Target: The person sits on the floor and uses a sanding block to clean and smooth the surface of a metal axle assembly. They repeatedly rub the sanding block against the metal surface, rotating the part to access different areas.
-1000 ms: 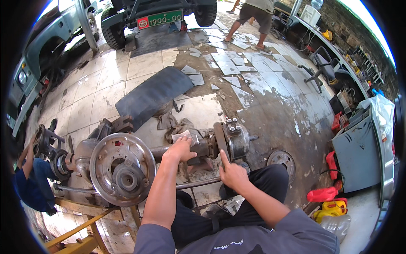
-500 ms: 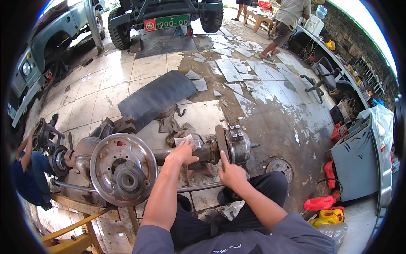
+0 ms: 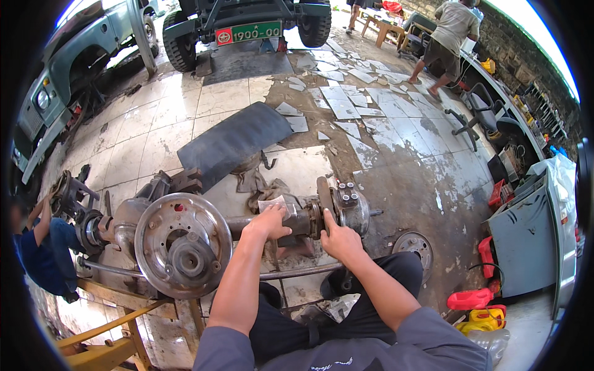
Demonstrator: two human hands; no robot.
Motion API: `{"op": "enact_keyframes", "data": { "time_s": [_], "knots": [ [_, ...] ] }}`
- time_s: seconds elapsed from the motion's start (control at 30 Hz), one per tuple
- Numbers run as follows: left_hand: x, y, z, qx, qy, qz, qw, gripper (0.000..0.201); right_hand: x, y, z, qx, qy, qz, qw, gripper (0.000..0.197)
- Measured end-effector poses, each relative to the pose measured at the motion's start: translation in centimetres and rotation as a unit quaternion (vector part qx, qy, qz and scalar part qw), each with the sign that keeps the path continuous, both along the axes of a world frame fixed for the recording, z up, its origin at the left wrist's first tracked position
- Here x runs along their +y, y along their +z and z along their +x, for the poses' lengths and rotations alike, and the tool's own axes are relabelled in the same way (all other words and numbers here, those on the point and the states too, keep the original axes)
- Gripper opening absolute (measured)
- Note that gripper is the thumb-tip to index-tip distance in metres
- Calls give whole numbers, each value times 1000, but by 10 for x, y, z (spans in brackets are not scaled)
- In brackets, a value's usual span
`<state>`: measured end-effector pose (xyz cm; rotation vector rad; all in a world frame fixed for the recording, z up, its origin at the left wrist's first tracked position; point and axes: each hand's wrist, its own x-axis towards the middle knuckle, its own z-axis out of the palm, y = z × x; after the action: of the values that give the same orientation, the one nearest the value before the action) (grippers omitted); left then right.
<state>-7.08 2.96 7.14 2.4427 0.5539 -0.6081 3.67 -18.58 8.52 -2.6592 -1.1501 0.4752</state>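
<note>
Axle tube [image 3: 301,222] dull brown, cylindrical; pale sheet [image 3: 265,203] beneath left fingers [image 3: 276,214].

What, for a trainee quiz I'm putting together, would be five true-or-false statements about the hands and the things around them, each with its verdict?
1. The left hand lies on a pale sheet over the axle tube. True.
2. The large round metal plate is to the left of the left hand. True.
3. The right hand rests on that round plate. False: it is well to the right of it, index finger extended toward the flat brown piece.
4. The dark curved panel lies across the person's knees. False: it lies on the floor beyond the axle tube.
5. A red container and a yellow container are to the right of the right hand. True.
</note>
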Motion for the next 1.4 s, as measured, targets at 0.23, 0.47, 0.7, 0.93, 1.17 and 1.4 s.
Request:
{"op": "enact_keyframes", "data": {
  "time_s": [0.23,0.47,0.7,0.93,1.17,1.4],
  "knots": [
    [-3,-2,0,0,4,12,1000,82,-77,14,-50,38,19,-28,999,75],
    [-4,-7,5,-3,0,9,1000,81,-10,3,-6,6,5,-9,1000,71],
    [0,-6,0,-8,-5,17,1000,80,-69,10,-46,49,12,-5,999,73],
    [-1,-2,4,2,1,5,1000,81,-16,-7,-7,8,25,26,999,72],
    [2,-2,-3,-14,0,2,1000,81,-49,1,-40,33,6,4,999,71],
    [-1,-1,3,7,5,4,1000,82,-55,3,-34,20,15,-4,1000,72]
  ]
}}
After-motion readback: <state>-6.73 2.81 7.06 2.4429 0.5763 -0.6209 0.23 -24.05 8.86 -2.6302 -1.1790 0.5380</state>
